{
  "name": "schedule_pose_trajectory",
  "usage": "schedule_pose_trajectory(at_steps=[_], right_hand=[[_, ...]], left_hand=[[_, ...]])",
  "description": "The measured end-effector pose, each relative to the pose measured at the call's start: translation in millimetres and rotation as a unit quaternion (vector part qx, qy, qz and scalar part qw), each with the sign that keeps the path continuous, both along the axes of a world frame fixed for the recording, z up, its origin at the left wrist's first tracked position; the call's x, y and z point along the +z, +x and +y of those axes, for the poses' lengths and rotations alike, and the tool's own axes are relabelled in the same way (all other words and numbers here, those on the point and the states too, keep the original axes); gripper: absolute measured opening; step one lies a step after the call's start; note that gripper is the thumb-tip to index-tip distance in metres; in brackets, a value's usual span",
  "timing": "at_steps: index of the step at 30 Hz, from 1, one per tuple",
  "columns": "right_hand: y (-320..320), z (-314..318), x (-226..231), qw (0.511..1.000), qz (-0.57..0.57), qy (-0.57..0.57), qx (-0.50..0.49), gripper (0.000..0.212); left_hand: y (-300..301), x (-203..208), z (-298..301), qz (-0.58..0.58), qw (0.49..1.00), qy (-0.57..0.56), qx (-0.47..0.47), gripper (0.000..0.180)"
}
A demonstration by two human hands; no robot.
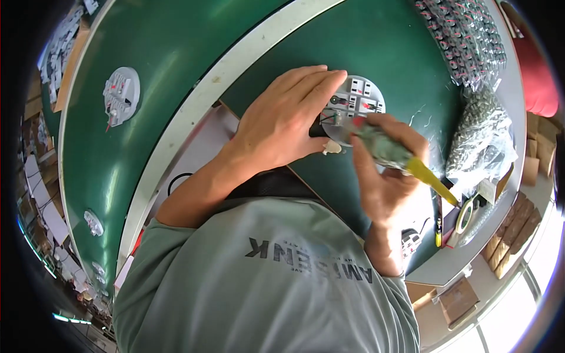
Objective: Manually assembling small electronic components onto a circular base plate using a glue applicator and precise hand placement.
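Observation:
A round grey plate (376,88) lies on the green table, with white blocks, small red pieces and wires on it. My left hand (285,117) grips its left side, fingers over the far edge and thumb by the near one. A small beige piece (333,147) shows at the thumb tip. My right hand (391,176) is closed around a blurred tool (385,147) with a greenish wrapped body and a yellow tail. The tool's front end points at the plate; motion blur and my hand hide whether it touches.
Clear plastic bags of small parts (482,132) and a tray-like stack (465,41) line the table's right side. A tape roll (465,216) and a yellow-black cutter (439,226) lie below them. On the left green belt, behind a pale rail (220,73), sits a similar plate (130,88).

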State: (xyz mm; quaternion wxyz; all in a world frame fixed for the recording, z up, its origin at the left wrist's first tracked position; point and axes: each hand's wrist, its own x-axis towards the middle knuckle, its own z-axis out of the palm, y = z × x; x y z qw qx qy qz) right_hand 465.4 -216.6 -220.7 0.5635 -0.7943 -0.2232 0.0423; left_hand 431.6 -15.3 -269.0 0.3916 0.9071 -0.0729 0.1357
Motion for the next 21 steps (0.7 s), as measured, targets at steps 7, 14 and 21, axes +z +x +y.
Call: schedule_pose_trajectory(at_steps=[7, 14, 21], right_hand=[[8.1, 17.1, -21.9, 0.981, -0.156, -0.113, 0.033, 0.040], [0.5, -11.6, -16.9, 0.983, -0.003, 0.116, -0.144, 0.038], [25.3, -23.7, -11.8, 0.993, -0.072, -0.029, -0.089, 0.038]], left_hand=[[12.0, -7.7, -5.5, -0.021, 1.000, 0.013, -0.001, 0.094], [10.5, -7.9, -7.8, -0.014, 0.999, 0.049, -0.016, 0.091], [20.4, -8.2, -10.3, -0.012, 0.998, 0.065, -0.017, 0.091]])
